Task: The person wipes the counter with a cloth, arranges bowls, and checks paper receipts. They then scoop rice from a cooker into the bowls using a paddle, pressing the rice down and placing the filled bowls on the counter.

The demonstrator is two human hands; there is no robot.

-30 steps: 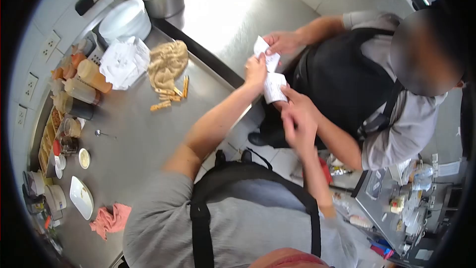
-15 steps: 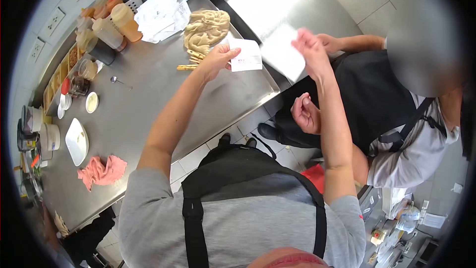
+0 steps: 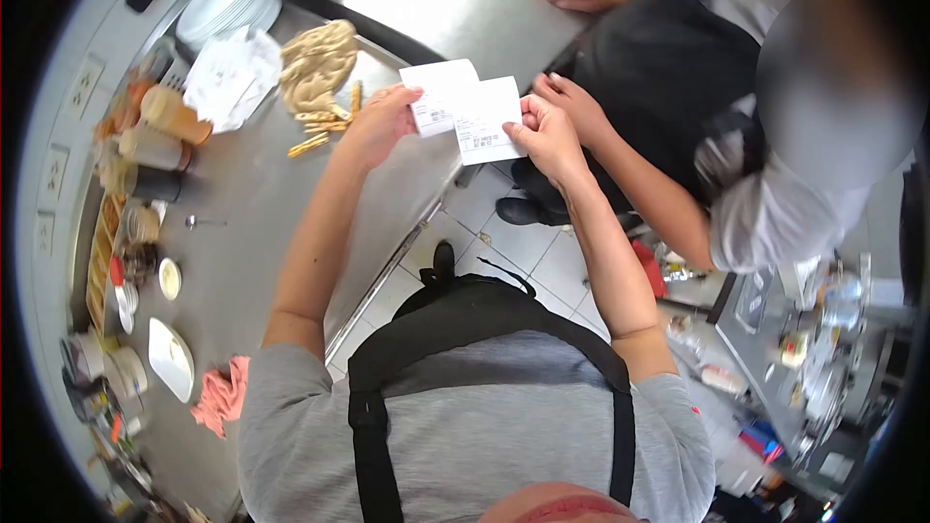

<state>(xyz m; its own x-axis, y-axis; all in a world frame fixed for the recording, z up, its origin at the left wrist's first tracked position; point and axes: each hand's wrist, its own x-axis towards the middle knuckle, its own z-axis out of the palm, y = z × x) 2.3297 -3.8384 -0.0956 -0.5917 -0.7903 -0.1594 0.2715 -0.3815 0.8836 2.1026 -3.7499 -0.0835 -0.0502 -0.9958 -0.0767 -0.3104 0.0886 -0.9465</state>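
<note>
Two white printed slips of paper are held up side by side over the table's front edge. My left hand (image 3: 384, 124) pinches the left slip (image 3: 436, 87) between thumb and fingers. The right slip (image 3: 487, 126) is in my right hand (image 3: 548, 136), its thumb on the print, and it overlaps the edge of the left one. Beyond my left hand lie a heap of tan cord-like material (image 3: 318, 63) and some clothespins (image 3: 327, 122). A co-worker's hand (image 3: 573, 107) is just behind my right hand.
The metal table (image 3: 262, 203) holds a paper pile (image 3: 232, 77), stacked plates (image 3: 229, 2), sauce bottles (image 3: 155, 150), a spoon (image 3: 199, 223), a white dish (image 3: 170, 358) and a pink cloth (image 3: 223, 395). A co-worker in a black apron (image 3: 649, 68) stands at the right.
My right hand has brought its slip left and down beside the other one, and its print now shows. The view has shifted. The co-worker's far hand now rests on the metal surface.
</note>
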